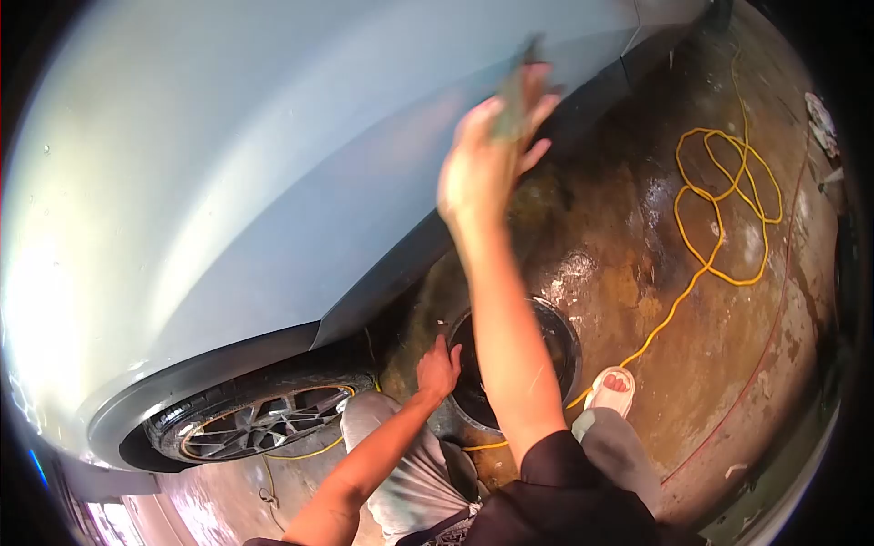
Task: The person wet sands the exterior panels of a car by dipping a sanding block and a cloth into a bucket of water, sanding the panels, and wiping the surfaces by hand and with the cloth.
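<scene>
My right hand [492,150] is raised at the side of a light silver-blue car [300,173], close to its lower body panel. Its fingers are around a flat, dark greenish piece [516,105], smeared by motion; whether it is cloth or something stiffer does not show. My left hand [439,369] is low, by the left rim of a black bucket [569,350], with index finger and thumb apart and nothing visible in it. Whether it touches the rim I cannot tell. My right forearm hides part of the bucket, whose inside is dark.
A wheel [264,423] with dark spokes sits under the arch at lower left. A yellow hose or cord [678,305] loops over the wet, stained floor [628,264] on the right and passes near my sandalled foot [610,391]. A thin red line [728,414] runs farther right.
</scene>
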Motion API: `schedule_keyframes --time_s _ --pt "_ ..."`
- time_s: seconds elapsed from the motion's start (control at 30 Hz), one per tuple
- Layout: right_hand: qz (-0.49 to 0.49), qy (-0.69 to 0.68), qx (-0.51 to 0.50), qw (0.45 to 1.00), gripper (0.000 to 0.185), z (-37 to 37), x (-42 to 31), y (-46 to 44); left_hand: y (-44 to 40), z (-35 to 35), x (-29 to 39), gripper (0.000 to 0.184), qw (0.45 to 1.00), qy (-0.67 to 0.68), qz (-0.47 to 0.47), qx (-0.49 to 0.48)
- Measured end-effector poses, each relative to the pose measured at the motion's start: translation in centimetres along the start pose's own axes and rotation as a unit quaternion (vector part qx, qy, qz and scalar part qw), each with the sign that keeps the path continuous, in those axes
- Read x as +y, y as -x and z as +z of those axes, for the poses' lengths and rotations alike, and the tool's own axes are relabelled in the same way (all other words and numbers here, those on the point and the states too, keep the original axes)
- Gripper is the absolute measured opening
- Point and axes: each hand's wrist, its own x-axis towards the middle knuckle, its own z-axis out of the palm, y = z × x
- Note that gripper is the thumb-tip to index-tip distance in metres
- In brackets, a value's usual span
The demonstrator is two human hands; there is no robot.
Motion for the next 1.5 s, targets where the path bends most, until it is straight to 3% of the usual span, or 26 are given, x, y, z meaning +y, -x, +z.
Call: schedule_keyframes --time_s 0.03,0.1,0.17,0.2,0.3,0.37,0.4,0.47,0.57,0.63,0.7,0.8,0.87,0.9,0.93,1.0,1.03,1.07,1.1,1.2,1.23,1.3,1.33,1.37,1.43,1.5 --pt "0.101 -0.052 -0.020 0.993 0.068 -1.2 -0.7 -2.0 0.2 0.7 -0.4 0.041 1.000 0.004 0.002 -0.005" --pt "0.039 -0.027 -0.005 0.999 0.061 1.0 -2.1 1.6 -0.3 1.8 -2.3 0.043 0.997 0.053 0.060 -0.002" --pt "-0.130 -0.047 -0.084 0.987 0.077 2.8 -5.4 11.0 -0.5 4.4 -1.7 0.055 0.990 -0.057 0.003 0.130" --pt "-0.122 -0.045 -0.082 0.988 0.077 3.0 -4.3 12.0 0.0 2.9 -1.1 0.054 0.995 -0.047 -0.010 0.087" --pt "-0.301 0.154 -0.109 0.935 0.071 2.2 -2.1 12.4 0.0 0.1 1.3 0.053 0.996 -0.004 -0.087 0.008" --pt "-0.062 0.055 -0.010 0.997 0.065 1.3 0.3 4.8 -0.3 1.1 -0.5 0.034 0.998 0.037 0.041 0.036" --pt "0.079 -0.004 0.025 0.997 0.066 0.5 1.5 0.1 0.1 0.7 0.3 0.031 0.994 0.042 0.041 0.089" --pt "0.170 -0.130 -0.032 0.976 0.073 0.5 5.2 -1.2 0.1 1.2 0.2 0.031 0.996 0.050 0.020 0.074" --pt "0.020 -0.093 0.004 0.995 0.083 4.5 -2.3 11.5 0.1 0.7 -0.2 0.030 0.996 0.067 0.027 0.044" --pt "-0.108 0.004 -0.131 0.985 0.081 5.7 -3.1 22.2 0.1 0.8 0.7 0.035 0.996 0.042 0.021 0.077" --pt "-0.145 0.084 -0.190 0.967 0.080 3.5 -1.3 19.4 0.7 -1.0 2.7 0.041 0.997 -0.002 -0.068 0.027" --pt "0.067 0.035 -0.007 0.997 0.076 1.9 1.4 6.4 0.1 0.7 0.6 0.032 0.996 0.047 0.016 0.080" --pt "0.288 -0.094 -0.032 0.953 0.081 0.2 1.9 1.6 0.1 1.4 -0.1 0.031 0.992 0.056 0.030 0.109" --pt "0.333 -0.112 -0.045 0.935 0.088 0.3 1.3 1.7 -0.2 1.7 -0.1 0.030 0.990 0.058 0.040 0.123" --pt "0.250 -0.057 -0.075 0.964 0.081 1.6 0.2 7.5 -1.5 5.4 -3.6 0.031 0.994 0.051 0.069 0.074" --pt "0.071 0.062 -0.100 0.991 0.076 4.3 -2.0 19.1 0.5 0.2 1.8 0.044 0.996 -0.046 -0.062 0.038" --pt "0.049 0.060 -0.152 0.985 0.076 4.1 -2.3 21.6 -0.5 2.3 -0.3 0.044 0.992 0.044 0.040 0.114" --pt "0.027 0.056 -0.203 0.977 0.077 3.9 -2.6 24.1 -0.6 2.7 -0.6 0.045 0.993 0.025 0.042 0.109" --pt "0.009 0.027 -0.184 0.982 0.079 3.6 -3.0 23.2 -0.7 2.6 -0.9 0.045 0.994 0.004 0.040 0.105" --pt "0.127 -0.009 -0.023 0.992 0.071 0.6 0.7 4.8 -0.6 2.1 -1.5 0.044 0.998 0.027 0.046 0.045" --pt "0.166 -0.045 -0.011 0.985 0.072 -1.0 2.0 0.3 0.0 1.4 0.1 0.044 0.992 0.028 0.049 0.111" --pt "0.184 -0.128 -0.064 0.972 0.072 -2.8 4.1 -3.6 -0.1 1.5 0.1 0.045 0.994 0.016 0.036 0.106" --pt "0.156 -0.137 -0.076 0.975 0.073 -2.3 4.5 -2.5 -0.2 1.5 -0.1 0.046 0.997 0.013 0.023 0.068" --pt "0.084 -0.035 -0.040 0.995 0.072 -0.9 2.4 2.3 -0.5 1.3 -0.3 0.047 0.999 0.009 0.012 0.033" --pt "0.061 -0.032 -0.116 0.991 0.078 1.2 0.7 12.3 -0.6 1.6 -0.9 0.047 0.997 0.028 0.077 0.007" --pt "0.055 0.030 -0.187 0.980 0.079 1.5 1.0 15.5 -1.0 3.1 -0.1 0.051 0.988 -0.112 -0.064 0.084"
